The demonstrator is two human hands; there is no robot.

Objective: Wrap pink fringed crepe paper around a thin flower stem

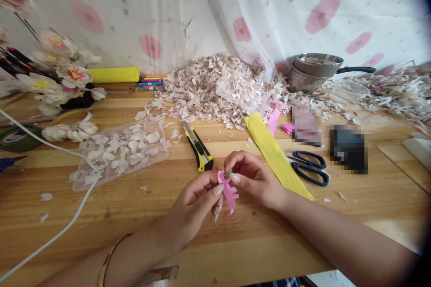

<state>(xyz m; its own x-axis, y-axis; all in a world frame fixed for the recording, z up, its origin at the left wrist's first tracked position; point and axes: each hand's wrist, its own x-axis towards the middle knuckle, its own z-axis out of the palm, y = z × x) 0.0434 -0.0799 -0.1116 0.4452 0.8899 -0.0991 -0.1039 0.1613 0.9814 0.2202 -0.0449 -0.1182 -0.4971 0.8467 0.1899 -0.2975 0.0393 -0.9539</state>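
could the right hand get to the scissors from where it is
Probably yes. The scissors lie right of the right hand, past the yellow paper strip, with nothing standing between. But it and the left hand pinch the pink paper piece, so its grip is taken.

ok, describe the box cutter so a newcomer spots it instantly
On the table, before the heap of pale scraps, the box cutter lies between the clear petal tray and the yellow paper strip, beyond the left hand and right hand pinching pink paper. Only it is yellow and black; the scissors are dark.
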